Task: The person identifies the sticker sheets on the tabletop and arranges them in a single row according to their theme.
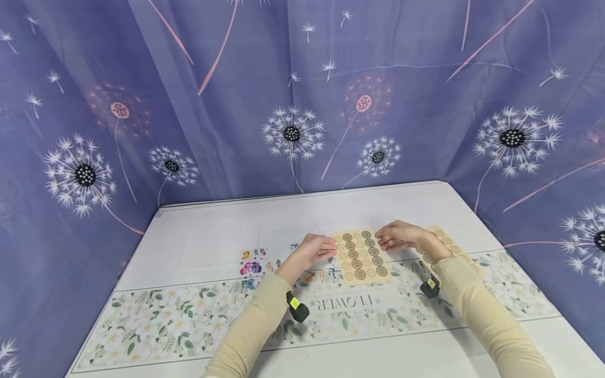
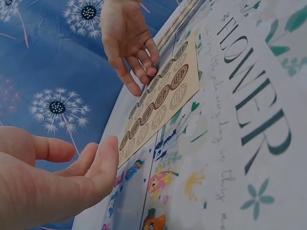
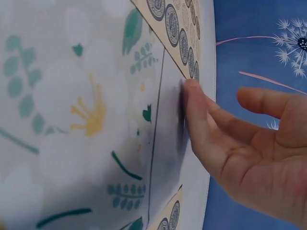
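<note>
A cream sheet of round coin-like stickers [image 1: 361,256] lies on the table between the two hands, with darker brown and grey columns among pale ones. My left hand [image 1: 312,249] is at its left edge, fingers loosely bent and thumb apart in the left wrist view. At the opposite edge is my right hand [image 1: 402,235]. In the right wrist view its fingertips [image 3: 192,88] are right at the sheet's edge, with the thumb held away. Neither hand grips the sheet. A second sheet of the same kind [image 1: 456,251] lies partly hidden behind the right forearm.
Colourful pony stickers [image 1: 250,268] lie left of the sheet, partly behind the left forearm. A flower-printed band [image 1: 179,320] with the word FLOWER runs across the white table cover [image 1: 203,231]. A purple dandelion curtain [image 1: 236,105] hangs behind the table and on both sides.
</note>
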Available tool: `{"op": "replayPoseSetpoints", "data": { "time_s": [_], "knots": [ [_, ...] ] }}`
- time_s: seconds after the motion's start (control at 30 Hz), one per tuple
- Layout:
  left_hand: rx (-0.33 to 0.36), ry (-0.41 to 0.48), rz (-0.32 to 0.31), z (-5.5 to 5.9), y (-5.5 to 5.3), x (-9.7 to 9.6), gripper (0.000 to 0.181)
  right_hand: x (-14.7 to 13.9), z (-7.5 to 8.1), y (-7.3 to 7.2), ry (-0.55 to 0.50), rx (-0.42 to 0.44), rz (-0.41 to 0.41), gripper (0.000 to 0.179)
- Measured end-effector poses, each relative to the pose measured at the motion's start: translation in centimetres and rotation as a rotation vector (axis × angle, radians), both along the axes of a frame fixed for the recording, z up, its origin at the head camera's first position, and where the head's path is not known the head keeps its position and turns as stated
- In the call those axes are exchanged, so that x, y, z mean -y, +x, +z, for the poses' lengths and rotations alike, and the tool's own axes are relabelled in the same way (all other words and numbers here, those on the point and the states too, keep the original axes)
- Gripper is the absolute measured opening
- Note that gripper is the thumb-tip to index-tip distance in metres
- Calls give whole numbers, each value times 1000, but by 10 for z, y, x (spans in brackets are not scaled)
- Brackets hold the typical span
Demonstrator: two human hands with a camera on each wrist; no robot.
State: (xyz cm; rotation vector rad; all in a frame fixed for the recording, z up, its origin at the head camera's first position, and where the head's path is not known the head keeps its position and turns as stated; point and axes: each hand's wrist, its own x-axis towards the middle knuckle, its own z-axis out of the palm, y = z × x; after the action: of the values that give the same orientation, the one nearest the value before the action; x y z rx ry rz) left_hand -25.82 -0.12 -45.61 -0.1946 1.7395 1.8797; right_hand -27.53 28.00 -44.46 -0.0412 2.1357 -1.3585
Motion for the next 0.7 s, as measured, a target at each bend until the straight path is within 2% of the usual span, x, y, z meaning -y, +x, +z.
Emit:
{"op": "replayPoseSetpoints", "data": {
  "time_s": [0.2, 0.27, 0.43, 0.5, 0.7],
  "knots": [
    [-11, -5, 6, -2, 0, -2, 31, 1, 0, -2, -75, -38, -48, 42],
    [-14, -1, 8, 2, 3, -2, 31, 1, 1, -2, -86, -56, -62, 40],
    [-26, 2, 23, 1, 3, -6, 32, -2, 0, -5, -106, -70, -121, 39],
    [-34, 0, 32, -4, 1, -9, 33, -3, 0, -6, -114, -70, -137, 40],
    [-39, 18, 42, -5, 2, -13, 33, -10, 8, -5, -111, -80, -122, 41]
  ]
}}
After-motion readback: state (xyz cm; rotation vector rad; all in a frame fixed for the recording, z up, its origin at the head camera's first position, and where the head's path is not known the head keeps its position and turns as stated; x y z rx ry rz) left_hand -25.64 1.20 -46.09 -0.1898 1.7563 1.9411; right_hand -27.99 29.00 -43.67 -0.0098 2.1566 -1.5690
